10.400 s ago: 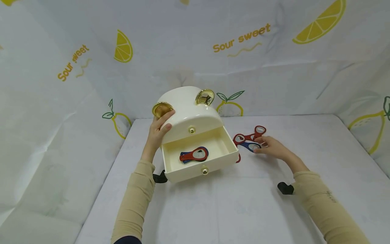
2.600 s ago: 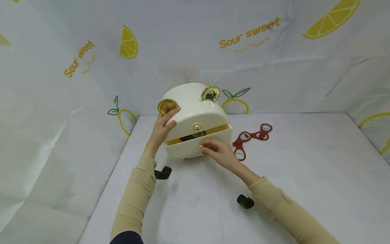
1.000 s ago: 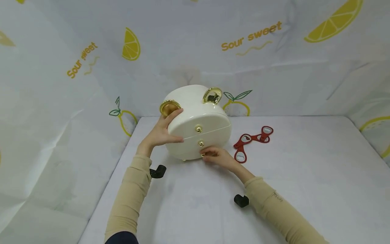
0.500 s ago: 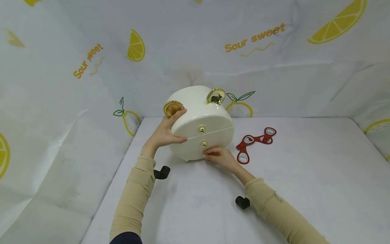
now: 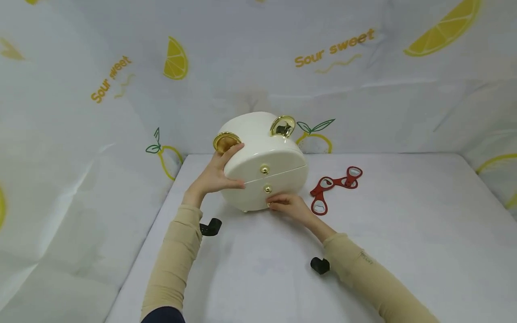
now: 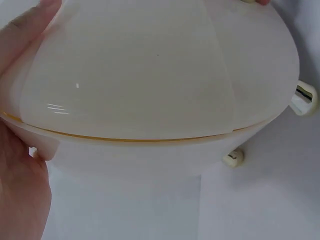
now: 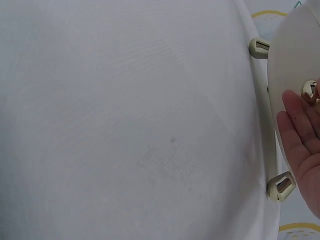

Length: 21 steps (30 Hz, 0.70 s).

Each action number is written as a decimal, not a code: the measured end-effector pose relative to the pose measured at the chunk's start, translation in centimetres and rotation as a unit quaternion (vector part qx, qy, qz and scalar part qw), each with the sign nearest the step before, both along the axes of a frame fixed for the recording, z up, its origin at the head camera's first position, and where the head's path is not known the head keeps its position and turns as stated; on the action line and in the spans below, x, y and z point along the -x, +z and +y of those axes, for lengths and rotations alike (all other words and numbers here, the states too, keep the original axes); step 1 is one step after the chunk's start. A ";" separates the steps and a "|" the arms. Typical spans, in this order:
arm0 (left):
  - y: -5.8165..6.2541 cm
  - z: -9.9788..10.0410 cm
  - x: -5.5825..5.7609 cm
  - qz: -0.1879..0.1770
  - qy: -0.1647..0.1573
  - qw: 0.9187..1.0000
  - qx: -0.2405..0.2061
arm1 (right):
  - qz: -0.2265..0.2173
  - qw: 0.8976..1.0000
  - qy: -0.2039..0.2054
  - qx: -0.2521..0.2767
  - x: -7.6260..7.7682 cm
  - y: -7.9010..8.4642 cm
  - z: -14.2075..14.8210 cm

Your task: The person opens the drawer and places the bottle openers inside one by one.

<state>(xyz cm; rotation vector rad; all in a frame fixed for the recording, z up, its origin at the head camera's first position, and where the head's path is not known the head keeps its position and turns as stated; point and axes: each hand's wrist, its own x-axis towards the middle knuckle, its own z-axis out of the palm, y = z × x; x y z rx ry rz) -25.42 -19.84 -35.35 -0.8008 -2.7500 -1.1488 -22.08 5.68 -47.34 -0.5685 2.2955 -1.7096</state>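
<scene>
A rounded white drawer box (image 5: 258, 134) with two gold ears stands at the middle of the table, its front closed up. My left hand (image 5: 214, 177) grips its left side, thumb across the front seam and fingers up by the left gold ear (image 5: 226, 142). In the left wrist view, the box's white wall (image 6: 135, 75) lies between thumb and fingers. Low on the front, my right hand (image 5: 292, 207) pinches a small gold knob (image 7: 309, 91), below the middle gold knob (image 5: 268, 189). Several red bottle openers (image 5: 319, 204) lie to the right of the box.
The table (image 5: 383, 233) has a white cover. Behind it hangs a white cloth (image 5: 242, 54) printed with lemons. A black fitting (image 5: 211, 227) sticks out at the left sleeve, another black fitting (image 5: 320, 265) at the right.
The drawer, earlier open with red and blue bottle openers inside, is pushed in. The blue opener is gone from the table. My right hand has moved from the openers to the low knob.
</scene>
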 end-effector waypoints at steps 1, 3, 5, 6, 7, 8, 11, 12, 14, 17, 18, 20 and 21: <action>0.0 -0.2 -0.1 -0.008 0.001 1.000 0.000 | -0.010 1.000 -0.001 0.001 0.1 0.0 -0.2; 0.0 -0.4 -0.2 -0.014 0.002 1.000 0.001 | -0.034 0.999 -0.004 0.003 0.2 0.0 -0.4; -0.1 -0.3 -0.2 -0.003 -0.002 1.000 0.001 | -0.047 0.999 -0.018 -0.008 0.3 0.1 -0.5; -0.2 -0.3 -0.1 0.010 -0.007 1.000 0.001 | -0.054 0.998 -0.028 -0.013 0.4 0.2 -0.5; -0.3 -0.2 0.0 0.024 -0.011 1.000 0.000 | -0.058 0.997 -0.037 -0.017 0.5 0.2 -0.5; -0.3 0.0 0.2 0.038 -0.014 0.999 -0.003 | -0.062 0.997 -0.045 -0.017 0.5 0.2 -0.5; -0.4 0.2 0.5 0.074 -0.025 0.997 -0.009 | -0.062 0.996 -0.055 -0.018 0.7 0.2 -0.5; -0.4 0.3 0.5 0.081 -0.028 0.996 -0.011 | -0.062 0.996 -0.056 -0.021 0.8 0.2 -0.5; -0.4 0.3 0.5 0.092 -0.033 0.995 -0.012 | -0.052 0.997 -0.053 -0.023 0.8 0.2 -0.5; -0.5 0.3 0.3 0.100 -0.039 0.994 -0.014 | -0.040 0.998 -0.046 -0.031 0.7 0.1 -0.4; -0.5 0.2 0.2 0.104 -0.042 0.994 -0.014 | -0.039 0.998 -0.043 -0.033 0.6 0.0 -0.4; -0.5 0.1 0.2 0.111 -0.043 0.993 -0.010 | -0.038 0.998 -0.035 -0.038 0.3 0.0 -0.4; -0.5 0.0 0.2 0.115 -0.044 0.992 -0.009 | -0.037 0.998 -0.031 -0.037 0.2 0.0 -0.3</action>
